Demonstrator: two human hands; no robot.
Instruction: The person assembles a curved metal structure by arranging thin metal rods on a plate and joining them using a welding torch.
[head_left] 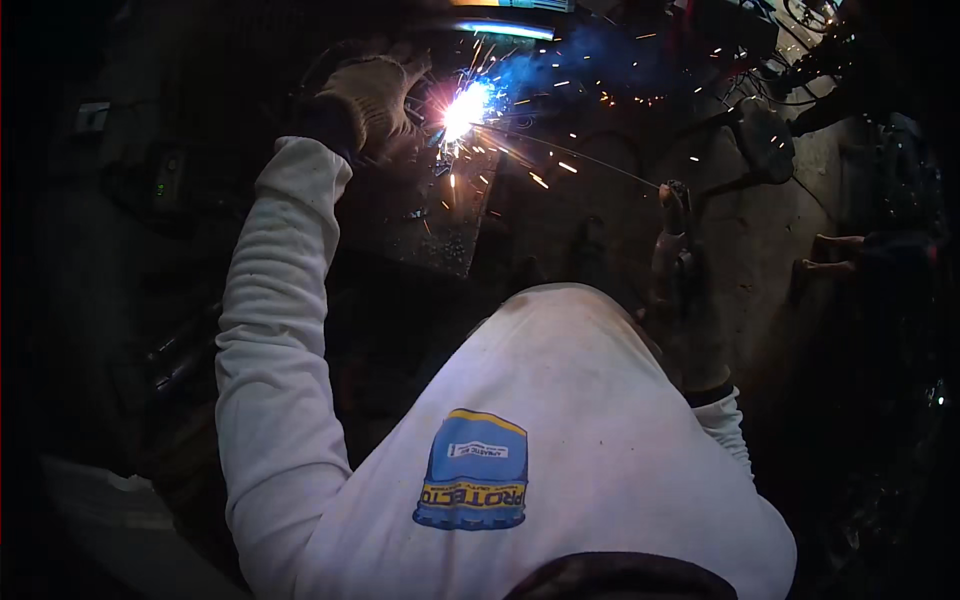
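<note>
My left hand [372, 98], in a knitted work glove, rests on a dark metal workpiece [430, 225] right beside a bright welding arc [465, 108] that throws sparks and blue smoke. My right hand [672, 262], also gloved, grips an electrode holder [678, 195] at the right. A thin welding rod [580, 158] runs from the holder up-left to the arc. My white long-sleeved shirt [560, 430] fills the lower middle of the view.
The surroundings are very dark. A round dark object on a stand [765, 140] sits at the upper right, with cables [800, 70] behind it. A pale concrete floor [770, 250] shows to the right. Another person's legs [840, 255] are at the far right.
</note>
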